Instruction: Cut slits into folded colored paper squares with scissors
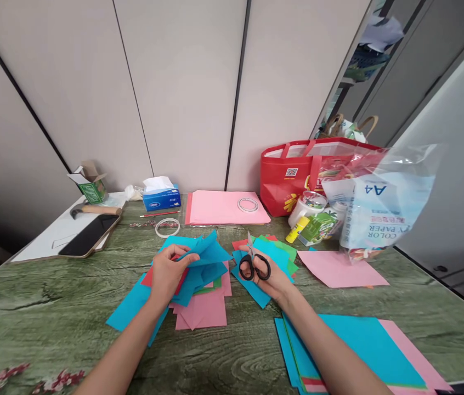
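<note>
My left hand (170,270) pinches folded blue paper (209,252) above a loose pile of blue, red, green and pink pieces. Pink squares (205,310) lie at the lower side of that pile. In my right hand (273,277) are black-handled scissors (253,264), their blades pointing away from me. Under and beyond this hand is a second pile of cut blue, green and red pieces (277,252). A stack of larger blue sheets (351,340) with pink, red and green ones lies beneath my right forearm.
Pink sheets (219,207) and tape rings lie at the back. A tissue box (161,197), phone (90,236) and hammer (100,209) are at the left. A red bag (277,181), glue stick (297,229), A4 paper bag (384,208) and pink sheet (343,269) are at the right.
</note>
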Demonstrator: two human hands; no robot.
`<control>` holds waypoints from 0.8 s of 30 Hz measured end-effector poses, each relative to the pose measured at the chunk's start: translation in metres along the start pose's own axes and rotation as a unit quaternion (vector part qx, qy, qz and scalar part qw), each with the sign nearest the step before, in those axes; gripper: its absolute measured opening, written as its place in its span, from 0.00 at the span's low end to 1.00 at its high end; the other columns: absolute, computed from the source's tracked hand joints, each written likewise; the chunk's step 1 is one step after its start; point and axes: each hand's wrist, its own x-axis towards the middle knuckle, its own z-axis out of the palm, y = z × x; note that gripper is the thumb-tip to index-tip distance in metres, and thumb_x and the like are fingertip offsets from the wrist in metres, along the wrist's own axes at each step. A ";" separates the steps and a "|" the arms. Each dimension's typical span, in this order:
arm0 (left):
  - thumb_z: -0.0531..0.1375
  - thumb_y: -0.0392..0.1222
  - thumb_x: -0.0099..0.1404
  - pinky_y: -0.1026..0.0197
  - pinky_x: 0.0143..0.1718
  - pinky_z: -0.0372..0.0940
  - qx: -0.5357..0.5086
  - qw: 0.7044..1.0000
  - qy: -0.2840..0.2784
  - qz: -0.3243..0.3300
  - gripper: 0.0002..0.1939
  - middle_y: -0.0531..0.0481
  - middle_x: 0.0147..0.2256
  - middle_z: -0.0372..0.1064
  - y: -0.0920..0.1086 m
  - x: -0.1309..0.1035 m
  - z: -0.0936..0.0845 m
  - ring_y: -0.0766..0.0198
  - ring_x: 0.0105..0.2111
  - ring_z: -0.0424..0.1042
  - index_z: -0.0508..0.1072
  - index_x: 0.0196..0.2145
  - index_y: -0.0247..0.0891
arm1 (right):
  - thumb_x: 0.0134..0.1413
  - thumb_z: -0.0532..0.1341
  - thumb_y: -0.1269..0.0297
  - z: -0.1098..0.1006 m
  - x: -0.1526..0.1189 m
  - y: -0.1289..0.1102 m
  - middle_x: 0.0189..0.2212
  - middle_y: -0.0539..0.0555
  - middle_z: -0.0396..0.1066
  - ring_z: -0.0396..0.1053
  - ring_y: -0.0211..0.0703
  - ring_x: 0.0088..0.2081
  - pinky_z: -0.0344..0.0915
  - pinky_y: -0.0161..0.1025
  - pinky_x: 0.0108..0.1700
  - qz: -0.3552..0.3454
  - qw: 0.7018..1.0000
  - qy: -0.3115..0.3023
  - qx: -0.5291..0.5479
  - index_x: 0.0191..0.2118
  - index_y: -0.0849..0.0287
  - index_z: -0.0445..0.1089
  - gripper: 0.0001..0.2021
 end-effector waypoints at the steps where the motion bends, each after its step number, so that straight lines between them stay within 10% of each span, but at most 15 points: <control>1: 0.64 0.45 0.45 0.62 0.31 0.61 -0.018 1.000 0.012 0.002 0.13 0.51 0.25 0.67 -0.001 0.000 0.000 0.62 0.30 0.67 0.64 0.15 0.38 | 0.40 0.66 0.57 0.001 0.000 0.001 0.24 0.52 0.72 0.67 0.40 0.25 0.64 0.38 0.31 0.000 1.000 -0.004 -0.001 0.42 0.59 0.68 0.21; 6: 0.62 0.44 0.48 0.65 0.20 0.60 -0.091 0.995 0.038 0.014 0.09 0.51 0.26 0.67 -0.005 0.002 -0.002 0.69 0.21 0.63 0.66 0.21 0.37 | 0.43 0.64 0.57 0.004 0.000 0.002 0.33 0.55 0.73 0.69 0.41 0.32 0.64 0.38 0.36 0.005 1.000 -0.012 0.003 0.40 0.58 0.67 0.16; 12: 0.63 0.36 0.46 0.57 0.37 0.64 -0.119 0.989 -0.019 0.085 0.07 0.51 0.30 0.68 0.002 -0.003 -0.001 0.61 0.35 0.68 0.66 0.19 0.39 | 0.44 0.62 0.53 0.012 0.000 -0.005 0.46 0.55 0.67 0.68 0.51 0.44 0.64 0.49 0.42 0.011 0.998 -0.040 0.046 0.42 0.52 0.62 0.18; 18: 0.54 0.31 0.55 0.52 0.43 0.60 0.058 0.943 -0.084 0.316 0.09 0.49 0.37 0.70 -0.007 -0.013 0.002 0.59 0.41 0.65 0.67 0.21 0.41 | 0.45 0.61 0.52 0.014 -0.003 -0.002 0.37 0.50 0.69 0.72 0.44 0.33 0.69 0.43 0.34 0.011 0.998 -0.039 0.041 0.43 0.49 0.61 0.18; 24: 0.56 0.33 0.55 0.54 0.37 0.62 0.050 0.951 -0.123 0.280 0.08 0.48 0.39 0.69 -0.008 -0.019 0.007 0.59 0.37 0.65 0.69 0.20 0.41 | 0.37 0.66 0.72 0.016 -0.002 0.002 0.27 0.46 0.66 0.62 0.32 0.21 0.63 0.29 0.22 -0.089 0.991 0.048 -0.084 0.38 0.53 0.65 0.19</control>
